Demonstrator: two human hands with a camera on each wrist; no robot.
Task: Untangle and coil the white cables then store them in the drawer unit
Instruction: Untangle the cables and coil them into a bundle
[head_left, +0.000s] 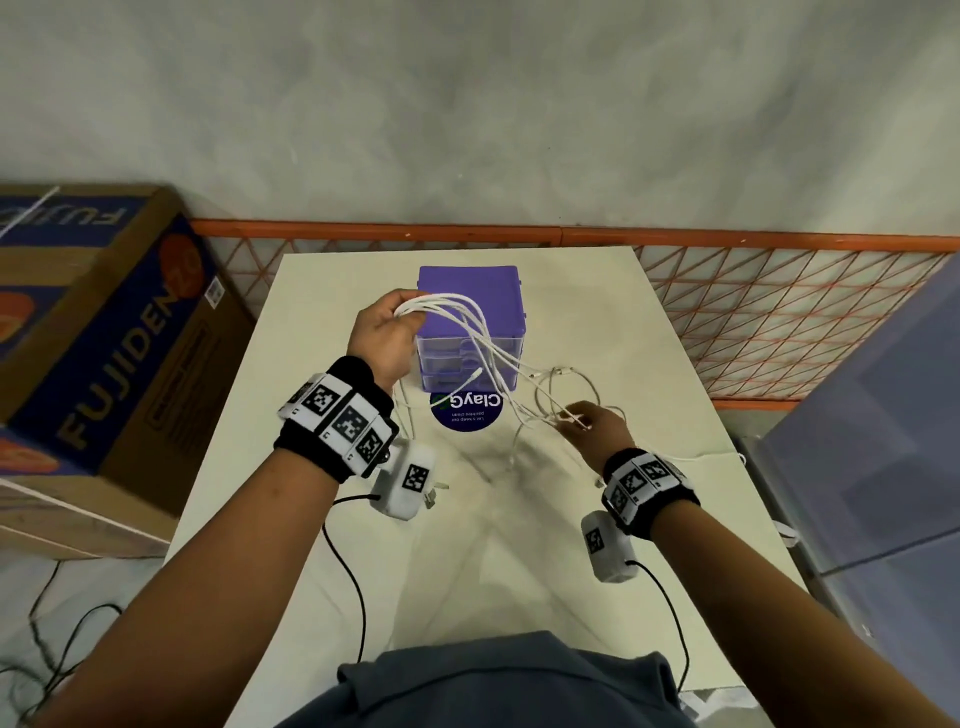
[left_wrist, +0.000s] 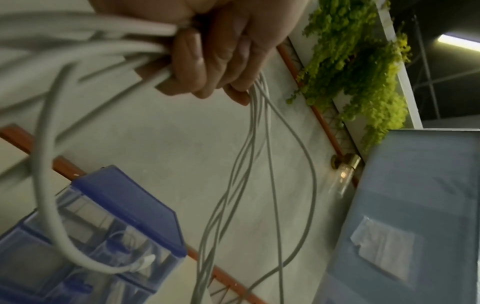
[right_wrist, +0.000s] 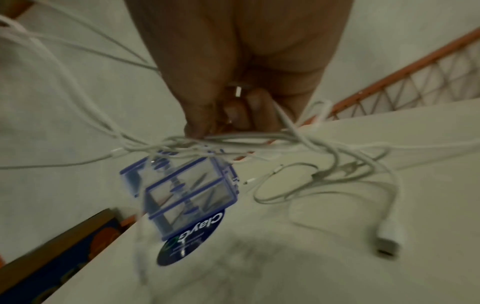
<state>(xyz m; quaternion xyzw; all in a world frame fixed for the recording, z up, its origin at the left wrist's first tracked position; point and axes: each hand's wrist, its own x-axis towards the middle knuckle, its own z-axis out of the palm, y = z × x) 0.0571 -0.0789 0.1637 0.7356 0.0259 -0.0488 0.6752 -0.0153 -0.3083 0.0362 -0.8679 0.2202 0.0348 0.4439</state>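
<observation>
Several white cables (head_left: 483, 338) stretch in a loose tangle between both hands above the table. My left hand (head_left: 387, 332) is raised beside the purple drawer unit (head_left: 470, 327) and grips a bundle of cable loops (left_wrist: 109, 47) in its curled fingers (left_wrist: 207, 61). My right hand (head_left: 597, 428) is lower and to the right; its fingertips (right_wrist: 197, 127) pinch the tangled strands (right_wrist: 233, 139). More cable (right_wrist: 324, 181) and a white plug (right_wrist: 389, 238) trail on the table. The unit's clear drawers (right_wrist: 187, 193) look closed.
A round blue sticker (head_left: 466, 413) lies on the white table (head_left: 623, 322) in front of the unit. A cardboard box (head_left: 104, 332) stands left of the table, an orange mesh fence (head_left: 779, 312) behind it, and a grey panel (head_left: 883, 441) at the right.
</observation>
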